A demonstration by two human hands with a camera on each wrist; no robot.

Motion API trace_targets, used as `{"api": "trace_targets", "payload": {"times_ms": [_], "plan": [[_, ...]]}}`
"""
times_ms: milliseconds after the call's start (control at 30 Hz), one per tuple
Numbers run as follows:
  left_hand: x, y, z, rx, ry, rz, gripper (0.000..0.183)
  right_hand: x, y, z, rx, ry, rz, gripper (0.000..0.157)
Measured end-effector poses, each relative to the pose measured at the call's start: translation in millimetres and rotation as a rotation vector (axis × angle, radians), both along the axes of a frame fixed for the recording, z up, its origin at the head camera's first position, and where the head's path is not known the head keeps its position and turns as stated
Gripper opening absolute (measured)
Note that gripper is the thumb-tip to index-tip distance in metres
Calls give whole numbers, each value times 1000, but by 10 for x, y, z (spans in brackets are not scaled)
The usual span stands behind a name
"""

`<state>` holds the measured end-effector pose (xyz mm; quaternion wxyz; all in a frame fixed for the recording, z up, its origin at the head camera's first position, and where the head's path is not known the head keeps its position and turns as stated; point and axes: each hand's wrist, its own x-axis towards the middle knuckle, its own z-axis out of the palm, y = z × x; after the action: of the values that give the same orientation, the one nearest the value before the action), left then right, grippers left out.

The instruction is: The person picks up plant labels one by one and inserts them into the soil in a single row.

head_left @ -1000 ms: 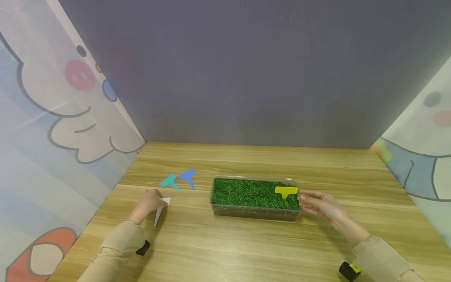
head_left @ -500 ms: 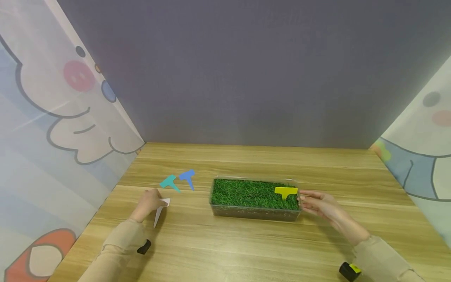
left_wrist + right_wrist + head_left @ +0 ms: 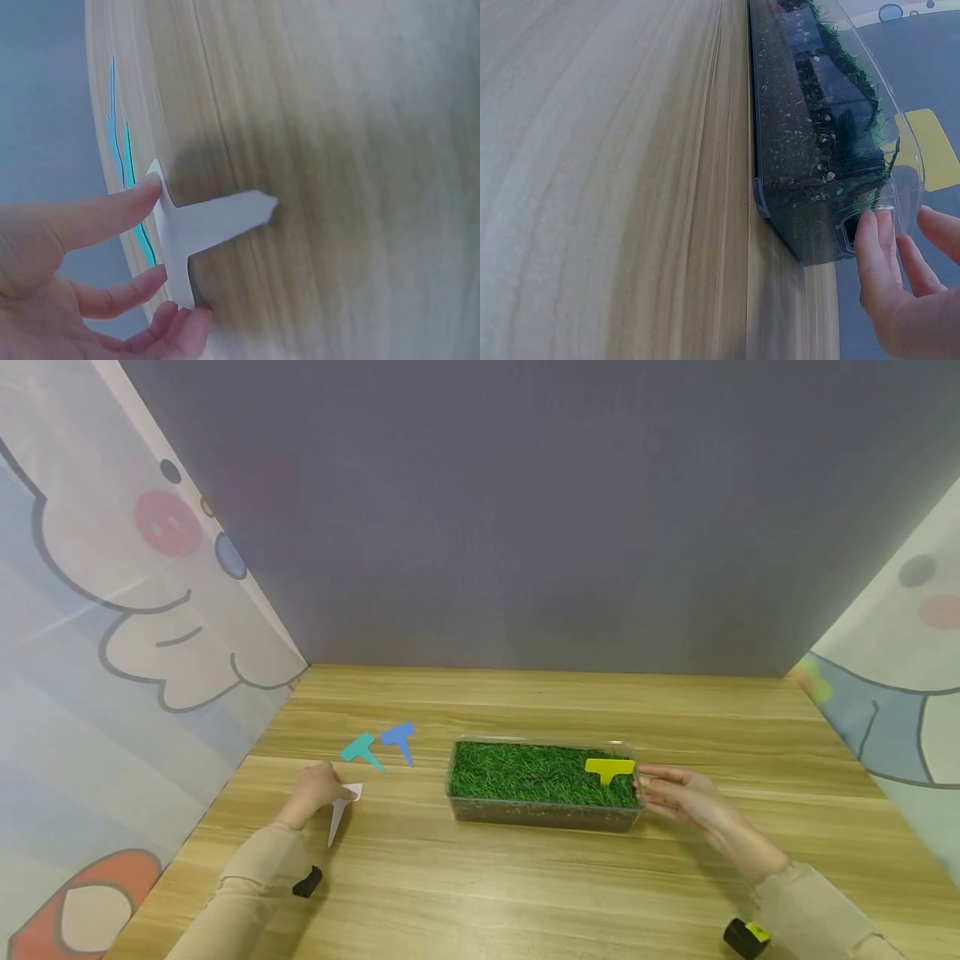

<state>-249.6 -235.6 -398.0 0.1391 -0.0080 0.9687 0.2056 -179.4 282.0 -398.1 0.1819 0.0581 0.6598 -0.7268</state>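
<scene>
My left hand [image 3: 313, 791] grips a white T-shaped plant label [image 3: 339, 814] at the left of the table. In the left wrist view, thumb and fingers span the label's wide head, and its stem [image 3: 221, 221] points away from the palm, over the wood. My right hand [image 3: 699, 803] touches the right end of a clear planter box [image 3: 543, 816] with fairly straight fingers [image 3: 875, 259]. Green grass [image 3: 525, 772] fills the box over dark, speckled soil. A yellow plant label [image 3: 609, 767] stands in the grass at the right end, its lower stem hidden.
Beyond my left hand, a teal plant label [image 3: 363, 750] and a blue one [image 3: 400, 739] lie flat on the wooden table [image 3: 495, 893]. A grey panel [image 3: 540, 527] rises behind the table. Printed cartoon sheets [image 3: 67, 635] hang at both sides.
The white label's stem has tilted very slightly in my left hand. My right hand, the planter and the other labels keep their places.
</scene>
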Motion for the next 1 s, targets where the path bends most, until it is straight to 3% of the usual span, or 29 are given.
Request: {"api": "trace_targets", "payload": {"times_ms": [233, 533, 1000], "plan": [[-5, -30, -28, 23, -8, 3, 32, 8, -2, 10, -28, -4, -6, 51], [-17, -69, -32, 64, -25, -23, 27, 12, 5, 24, -81, -18, -11, 28], [-60, -140, -39, 113, -34, -8, 30, 8, -1, 16, -75, -30, -22, 32]]}}
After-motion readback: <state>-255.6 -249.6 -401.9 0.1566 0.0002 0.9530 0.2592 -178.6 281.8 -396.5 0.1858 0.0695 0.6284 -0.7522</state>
